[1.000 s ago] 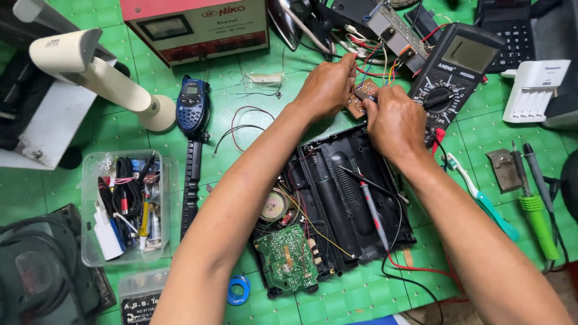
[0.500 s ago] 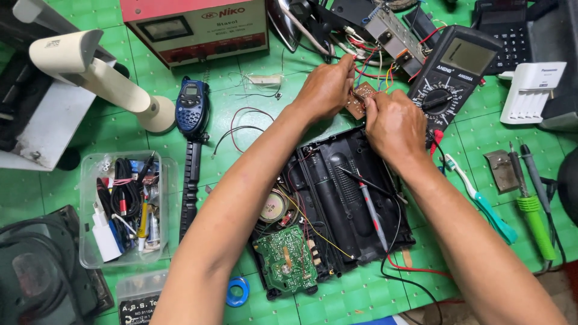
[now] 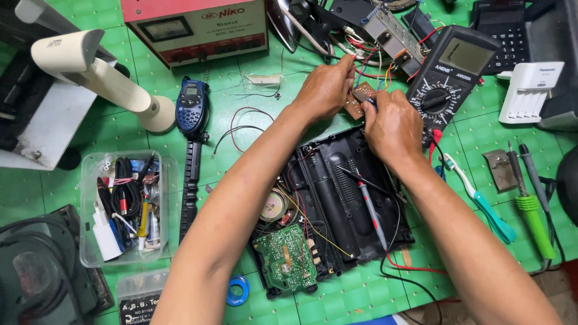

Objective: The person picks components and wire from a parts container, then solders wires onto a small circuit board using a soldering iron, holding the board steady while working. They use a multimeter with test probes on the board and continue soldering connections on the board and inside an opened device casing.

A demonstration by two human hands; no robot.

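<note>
Head view: both hands meet at upper centre of the frame, above an opened device.
Left hand [image 3: 325, 90]: fingers pinched together on the upper edge of a small brown circuit board [image 3: 359, 97].
Right hand [image 3: 391, 123]: closed on the board's lower edge from the right; whether it also grips a tool I cannot tell.
Board: held in the air between the hands, just above the black case [image 3: 337, 210], with coloured wires running from it.
Done, as I judge: case lies open at centre, its green circuit board [image 3: 284, 260] and speaker [image 3: 272, 206] exposed.
Left: red probe [image 3: 370, 207] lies unused inside the case; multimeter [image 3: 451, 75] sits at upper right; case not closed.
</note>
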